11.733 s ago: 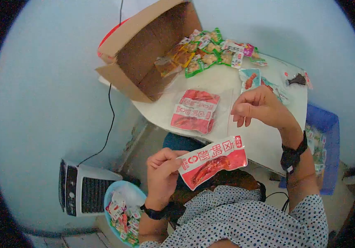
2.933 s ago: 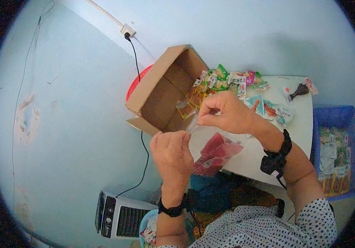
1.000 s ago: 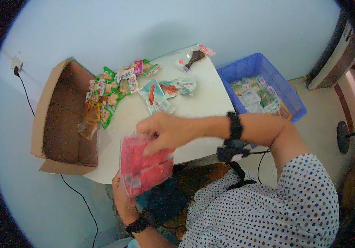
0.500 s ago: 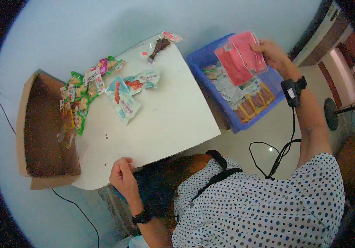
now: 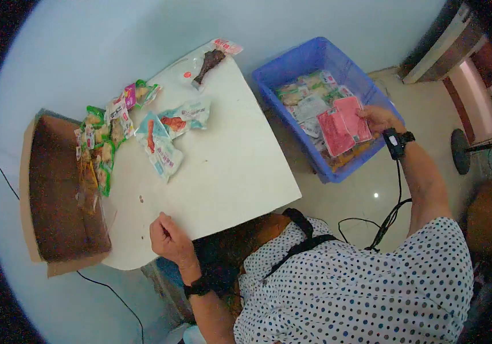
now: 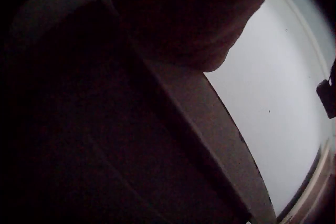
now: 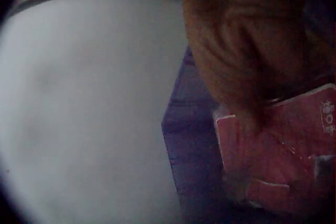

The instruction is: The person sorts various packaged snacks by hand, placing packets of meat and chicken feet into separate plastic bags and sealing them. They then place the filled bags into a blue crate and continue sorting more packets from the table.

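My right hand (image 5: 382, 119) pinches the edge of a clear bag of pink-red packets (image 5: 340, 126) inside the blue basket (image 5: 289, 123), over the packets lying there. In the right wrist view, the thumb of the right hand (image 7: 247, 50) presses on the red packets (image 7: 278, 150) beside the basket's wall (image 7: 191, 129). My left hand (image 5: 171, 241) rests at the table's front edge with curled fingers and nothing visible in it. The left wrist view shows the left hand (image 6: 184, 19) as a dark shape by the table edge.
On the white table (image 5: 229, 178) lie teal-and-white packets (image 5: 163, 155), a dark drumstick in a clear bag (image 5: 207, 66) and several green-edged packets (image 5: 104, 157). An open cardboard box (image 5: 62, 200) stands at the left. Black cables (image 5: 392, 218) hang by the right arm; a dark round base (image 5: 460, 152) stands farther right.
The bag of red packets went from above the table to the blue basket in my right hand, and is now lower inside it. My left hand let go of the bag and stayed by the table edge.
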A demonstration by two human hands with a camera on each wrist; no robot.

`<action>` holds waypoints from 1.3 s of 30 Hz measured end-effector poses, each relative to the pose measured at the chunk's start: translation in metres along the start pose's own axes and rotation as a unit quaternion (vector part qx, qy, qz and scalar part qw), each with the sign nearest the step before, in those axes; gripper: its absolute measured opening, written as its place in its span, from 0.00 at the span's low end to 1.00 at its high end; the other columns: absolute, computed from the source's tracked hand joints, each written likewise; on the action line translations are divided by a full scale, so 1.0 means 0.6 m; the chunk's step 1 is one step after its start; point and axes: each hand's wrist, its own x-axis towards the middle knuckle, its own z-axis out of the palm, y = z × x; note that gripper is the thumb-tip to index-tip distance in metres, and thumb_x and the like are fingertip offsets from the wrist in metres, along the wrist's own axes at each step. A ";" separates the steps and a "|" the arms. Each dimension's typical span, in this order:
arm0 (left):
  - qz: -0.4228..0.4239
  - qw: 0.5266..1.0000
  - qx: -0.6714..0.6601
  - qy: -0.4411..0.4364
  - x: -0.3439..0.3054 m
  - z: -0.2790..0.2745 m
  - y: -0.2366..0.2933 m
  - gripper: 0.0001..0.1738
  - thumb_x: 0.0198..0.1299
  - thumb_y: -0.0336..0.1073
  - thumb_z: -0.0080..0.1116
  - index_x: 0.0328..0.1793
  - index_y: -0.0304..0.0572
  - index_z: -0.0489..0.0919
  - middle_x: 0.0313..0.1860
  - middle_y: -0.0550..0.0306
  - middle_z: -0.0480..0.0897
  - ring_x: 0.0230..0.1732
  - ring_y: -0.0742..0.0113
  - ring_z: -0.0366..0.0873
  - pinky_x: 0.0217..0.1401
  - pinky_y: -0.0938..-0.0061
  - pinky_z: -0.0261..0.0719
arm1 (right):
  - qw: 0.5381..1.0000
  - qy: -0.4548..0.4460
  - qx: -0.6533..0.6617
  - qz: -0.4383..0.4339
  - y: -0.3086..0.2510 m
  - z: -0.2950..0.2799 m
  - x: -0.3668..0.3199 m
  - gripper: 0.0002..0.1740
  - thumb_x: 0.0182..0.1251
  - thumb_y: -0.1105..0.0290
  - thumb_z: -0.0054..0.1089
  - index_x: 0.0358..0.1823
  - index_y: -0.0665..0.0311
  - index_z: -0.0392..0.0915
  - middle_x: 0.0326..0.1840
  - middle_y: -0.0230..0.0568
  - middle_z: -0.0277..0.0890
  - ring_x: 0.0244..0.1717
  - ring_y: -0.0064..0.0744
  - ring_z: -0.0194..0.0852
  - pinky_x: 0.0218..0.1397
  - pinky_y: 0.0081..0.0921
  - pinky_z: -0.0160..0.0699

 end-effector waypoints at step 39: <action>0.023 0.999 -0.017 0.046 0.006 0.002 0.005 0.08 0.60 0.31 0.64 0.29 0.40 0.78 0.25 0.51 0.78 0.25 0.51 0.77 0.26 0.63 0.73 | 0.606 -0.050 -0.794 0.017 0.042 0.191 0.170 0.16 0.50 0.63 0.70 0.37 0.65 0.84 0.40 0.54 0.84 0.42 0.52 0.83 0.45 0.46 0.82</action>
